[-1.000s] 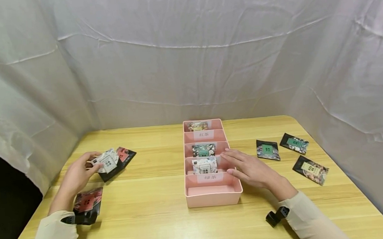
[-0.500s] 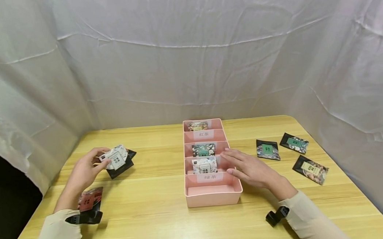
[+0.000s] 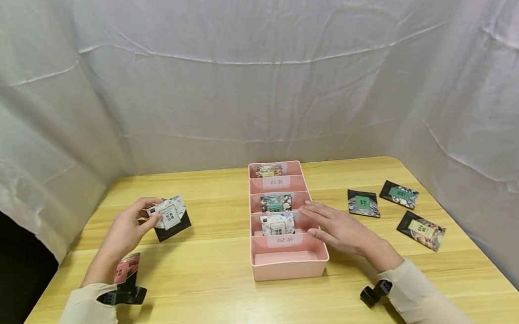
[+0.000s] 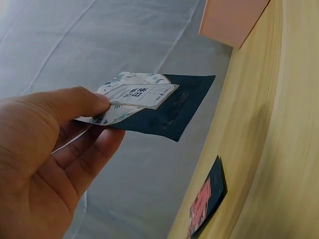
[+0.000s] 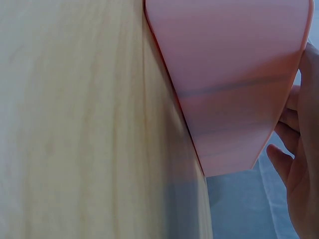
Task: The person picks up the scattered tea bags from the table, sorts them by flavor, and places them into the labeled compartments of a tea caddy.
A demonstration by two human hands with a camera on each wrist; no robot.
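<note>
My left hand (image 3: pixel 124 230) pinches a white-and-black tea sachet (image 3: pixel 170 216) between thumb and fingers, held up over the left part of the table. In the left wrist view the thumb lies on the sachet's (image 4: pixel 142 94) printed white part, and its dark end points away from the hand. A red-and-black tea sachet (image 4: pixel 203 201) lies below on the table. My right hand (image 3: pixel 341 226) rests with extended fingers on the right rim of a pink divided box (image 3: pixel 288 270). Inside the box are a white sachet (image 3: pixel 277 224), a green-labelled one (image 3: pixel 276 204) and a yellow-labelled one (image 3: pixel 269 171).
Another red-and-black sachet (image 3: pixel 126 268) lies beside my left wrist, partly hidden. Right of the box lie two green-labelled sachets (image 3: pixel 362 203) (image 3: pixel 400 194) and a yellow-labelled one (image 3: pixel 422 230). Grey-white cloth (image 3: pixel 256 107) hangs around the wooden table (image 3: pixel 196 294).
My left hand has lifted the white-and-black sachet and carried it rightward. The red-and-black sachet showing beside it earlier is now covered in the head view. The right hand stays put.
</note>
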